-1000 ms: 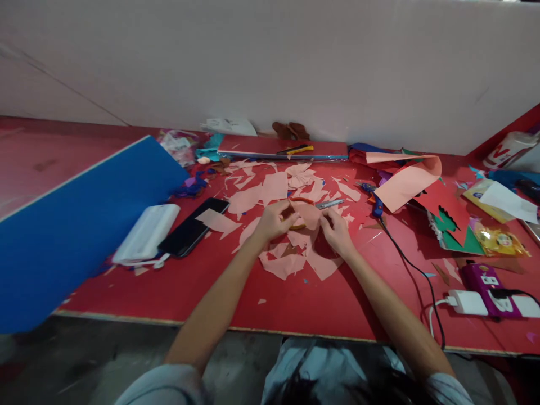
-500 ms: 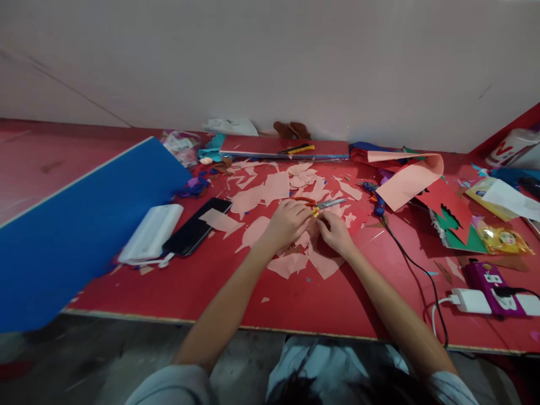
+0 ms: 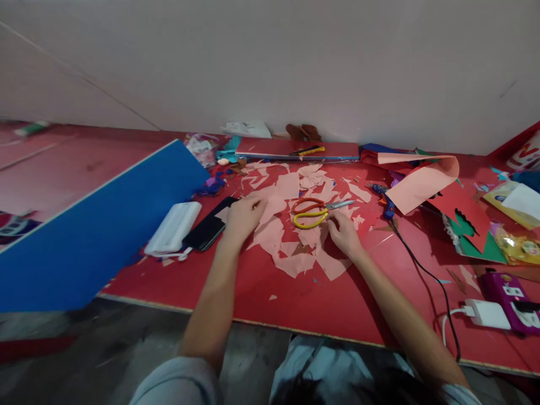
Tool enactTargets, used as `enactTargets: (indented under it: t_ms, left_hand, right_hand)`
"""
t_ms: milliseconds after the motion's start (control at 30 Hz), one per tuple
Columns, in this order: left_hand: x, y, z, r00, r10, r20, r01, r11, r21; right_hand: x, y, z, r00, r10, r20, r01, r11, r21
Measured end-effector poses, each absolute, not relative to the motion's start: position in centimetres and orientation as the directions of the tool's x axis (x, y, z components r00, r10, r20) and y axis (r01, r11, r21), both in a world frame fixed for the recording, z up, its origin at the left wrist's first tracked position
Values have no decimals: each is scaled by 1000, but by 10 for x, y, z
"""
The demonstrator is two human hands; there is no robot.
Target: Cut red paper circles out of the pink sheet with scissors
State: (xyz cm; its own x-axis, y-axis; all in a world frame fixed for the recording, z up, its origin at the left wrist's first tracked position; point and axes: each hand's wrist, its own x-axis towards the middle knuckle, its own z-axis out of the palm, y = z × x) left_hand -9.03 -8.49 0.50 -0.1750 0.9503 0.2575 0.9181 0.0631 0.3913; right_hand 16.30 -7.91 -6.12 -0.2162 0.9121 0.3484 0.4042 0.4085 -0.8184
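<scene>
My left hand (image 3: 243, 218) is closed, its fingers curled down over the peach scraps beside the black phone (image 3: 206, 232). Anything in its grip is hidden. Close to the scissors' pivot, my right hand (image 3: 343, 233) has thumb and fingers pinched together; what lies between them is too small to make out. The scissors (image 3: 310, 219), with one red and one yellow handle, lie on the scraps with blades pointing right. Around both hands spread many peach-coloured cut pieces (image 3: 295, 264) of thin sheet material.
A large blue board (image 3: 126, 225) leans at left, next to a white power bank (image 3: 174, 229). A blue glue gun (image 3: 388, 208) with a black cord lies at right, near a curled peach sheet (image 3: 422, 188). A purple power strip (image 3: 512, 298) sits front right; a yellow cutter (image 3: 312, 151) lies behind.
My left hand has moved left, away from the scissors toward the phone, uncovering the scissors' handles. My right hand stays beside the scissors. The view has shifted a little left.
</scene>
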Motion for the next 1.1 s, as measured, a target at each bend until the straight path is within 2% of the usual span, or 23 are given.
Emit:
enactTargets:
  t_ms: [67,233,467,733,967,1100]
  left_hand:
    - [-99,-93,3,-224,958,179,895,129,428]
    - [-112,-105,-12,-211,977,26,835,166,524]
    - [-110,-106,-26,-236,971,29,838,189,512]
    - [-110,-103,-27,-230,972,-40,771,207,602]
    - [-106,-107,-22,-250,968,-24,699,197,688]
    - [-103,-107,-22,-195,978,-72,771,198,605]
  right_hand:
    - [163,-79,-61,-224,911,348,408,411,-815]
    - [162,-79,-62,-220,915,338,420,401,-814]
    - [162,-79,-61,-226,918,326,414,394,-821]
    - [163,-79,-62,-226,919,324,425,392,-816]
    - [162,-79,-61,-230,917,327,415,396,-819]
    - [162,-79,-61,-229,916,330,428,399,-811]
